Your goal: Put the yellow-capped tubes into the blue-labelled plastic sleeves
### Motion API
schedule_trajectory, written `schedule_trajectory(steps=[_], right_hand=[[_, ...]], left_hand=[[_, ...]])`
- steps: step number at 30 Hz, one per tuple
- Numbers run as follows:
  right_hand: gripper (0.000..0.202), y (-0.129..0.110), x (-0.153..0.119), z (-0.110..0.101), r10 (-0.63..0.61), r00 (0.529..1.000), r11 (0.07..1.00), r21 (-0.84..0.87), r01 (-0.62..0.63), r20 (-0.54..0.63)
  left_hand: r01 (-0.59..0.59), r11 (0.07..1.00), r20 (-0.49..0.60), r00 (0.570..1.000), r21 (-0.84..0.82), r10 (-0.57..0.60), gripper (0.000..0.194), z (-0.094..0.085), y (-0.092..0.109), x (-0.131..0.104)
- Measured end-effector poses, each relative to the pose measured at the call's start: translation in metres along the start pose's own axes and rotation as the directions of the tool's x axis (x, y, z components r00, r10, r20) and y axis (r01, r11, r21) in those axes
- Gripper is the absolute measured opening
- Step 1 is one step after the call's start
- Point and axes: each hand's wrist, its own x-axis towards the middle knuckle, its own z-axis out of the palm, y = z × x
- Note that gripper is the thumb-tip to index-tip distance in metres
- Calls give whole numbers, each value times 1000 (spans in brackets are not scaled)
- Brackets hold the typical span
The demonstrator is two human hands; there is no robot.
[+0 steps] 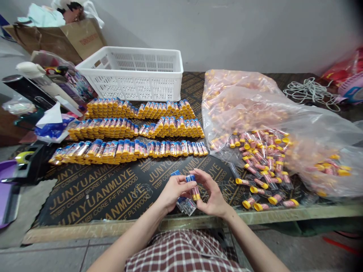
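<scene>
A small tube (194,192) with a blue cap at the top and a yellow cap at the bottom is held between my two hands. My left hand (177,190) pinches it near its blue end, with the thumb across the front. Curved around the tube's right side, my right hand (211,194) has its fingertips by the blue cap and its thumb by the yellow end. Beneath my left hand lie several clear plastic pieces (187,207) with blue ends, partly hidden by the hand.
Stacked rows of blue-and-yellow capped tubes (124,149) stretch across the black plywood board (104,192). Behind them stands a white plastic basket (141,81). At right, a large clear bag (241,102) spills loose yellow-capped tubes (263,162). A cord (312,92), bottles (30,88) and a paper bag (82,39) lie around the edges.
</scene>
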Motion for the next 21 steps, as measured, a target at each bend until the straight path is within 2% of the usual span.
schedule_trajectory(steps=[5, 7, 8, 9, 10, 12, 13, 14, 15, 17, 21], right_hand=[[84, 1, 5, 1, -5, 999, 1000, -7, 5, 38], [83, 8, 18, -5, -40, 998, 997, -62, 44, 52], [82, 14, 27, -9, -54, 998, 990, -125, 59, 42], [81, 22, 39, -14, -60, 998, 977, -205, 62, 20], [80, 31, 52, -20, -60, 998, 955, -291, 54, -14], [78, 50, 81, -32, -47, 996, 900, -436, 12, -71], [78, 59, 94, -37, -44, 996, 881, -473, 2, -78], [78, 68, 107, -40, -40, 996, 865, -501, -3, -75], [77, 75, 117, -42, -38, 997, 854, -520, -1, -65], [76, 85, 132, -42, -34, 999, 824, -566, 6, -38], [76, 86, 139, -32, -12, 1000, 760, -650, 17, 12]], left_hand=[[-20, 999, -14, 1000, 40, 20, 36, -3, 2, 3], [-80, 986, -55, 995, 146, 89, 35, -11, 2, 9], [-126, 956, -107, 981, 266, 159, 34, -16, 3, 13], [-163, 888, -165, 953, 429, 255, 33, -23, 3, 17], [-169, 774, -205, 910, 610, 360, 30, -30, 2, 22], [-73, 468, -201, 836, 881, 510, 24, -45, 0, 30], [-12, 333, -178, 828, 943, 532, 21, -51, -2, 34], [36, 238, -160, 834, 971, 527, 19, -56, -4, 37], [66, 178, -150, 845, 982, 514, 16, -59, -5, 39], [90, 129, -143, 857, 988, 496, 11, -63, -8, 43], [93, 134, -148, 856, 987, 496, 7, -64, -9, 45]])
